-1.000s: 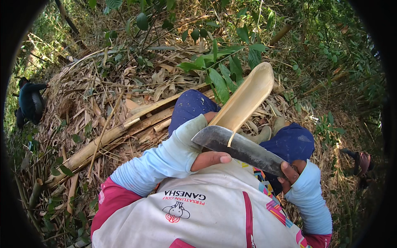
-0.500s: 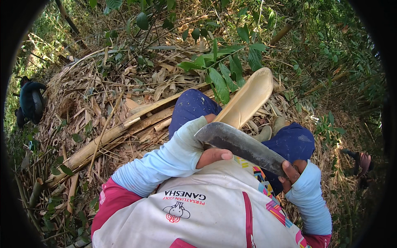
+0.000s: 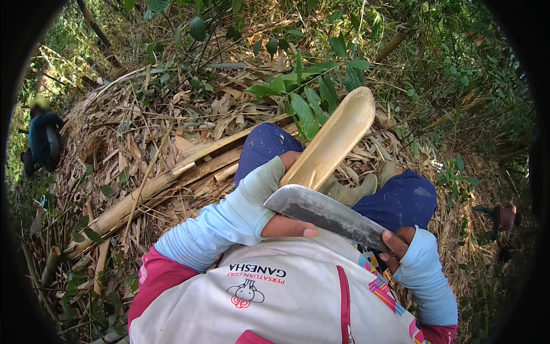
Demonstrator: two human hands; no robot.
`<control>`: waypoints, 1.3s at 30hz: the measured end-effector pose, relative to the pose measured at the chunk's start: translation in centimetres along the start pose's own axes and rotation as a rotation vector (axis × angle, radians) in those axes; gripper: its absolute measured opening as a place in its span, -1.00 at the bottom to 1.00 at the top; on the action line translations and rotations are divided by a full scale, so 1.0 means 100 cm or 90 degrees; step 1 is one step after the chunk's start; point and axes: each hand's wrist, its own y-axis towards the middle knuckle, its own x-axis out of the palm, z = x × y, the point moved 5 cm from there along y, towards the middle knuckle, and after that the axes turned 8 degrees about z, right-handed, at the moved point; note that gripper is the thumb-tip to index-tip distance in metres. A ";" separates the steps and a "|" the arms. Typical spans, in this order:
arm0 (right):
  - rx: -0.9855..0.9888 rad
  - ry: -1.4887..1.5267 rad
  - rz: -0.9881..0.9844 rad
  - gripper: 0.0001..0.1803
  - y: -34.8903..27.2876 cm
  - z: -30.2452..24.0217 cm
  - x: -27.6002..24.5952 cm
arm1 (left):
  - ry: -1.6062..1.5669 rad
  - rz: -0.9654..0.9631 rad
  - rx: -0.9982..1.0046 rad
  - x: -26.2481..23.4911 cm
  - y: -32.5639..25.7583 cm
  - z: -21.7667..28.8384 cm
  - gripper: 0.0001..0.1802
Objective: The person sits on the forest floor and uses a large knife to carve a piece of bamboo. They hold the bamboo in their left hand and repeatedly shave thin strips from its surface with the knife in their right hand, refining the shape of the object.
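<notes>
My left hand (image 3: pixel 285 223) grips a pale, hollowed-out piece of wood or bamboo (image 3: pixel 338 135), long and trough-shaped with a rounded far end. Its fingers wrap the left side, and the thumb lies nearer my body, below the blade. A machete (image 3: pixel 326 211) with a broad, dark, worn blade crosses the near end of the trough, hiding that end. Closed around the machete at its right end is my right hand (image 3: pixel 395 246); the handle is mostly covered. A thin shaving (image 3: pixel 313 175) stands in the hollow beside the blade.
Split bamboo lengths (image 3: pixel 137 209) lie at the left among dry leaves. My knees (image 3: pixel 401 198) are bent either side of the trough, with a boot (image 3: pixel 358 189) between. Leafy stems (image 3: pixel 309 109) hang ahead. Other people are at far left (image 3: pixel 44 137) and far right (image 3: pixel 504 221).
The machete and right hand have shifted slightly left. The trough has moved a little left and turned slightly, and a thin shaving now shows in it. Both hands keep their hold.
</notes>
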 end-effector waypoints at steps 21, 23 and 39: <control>0.006 0.000 -0.006 -0.28 -0.001 -0.001 0.004 | -0.044 0.000 -0.012 0.001 -0.002 -0.004 0.10; 0.003 -0.002 -0.014 -0.26 0.001 -0.004 0.001 | -0.007 -0.005 -0.005 0.001 -0.004 -0.002 0.08; -0.004 -0.079 0.021 -0.12 -0.001 -0.006 -0.002 | 0.062 0.113 0.064 -0.001 0.000 -0.002 -0.30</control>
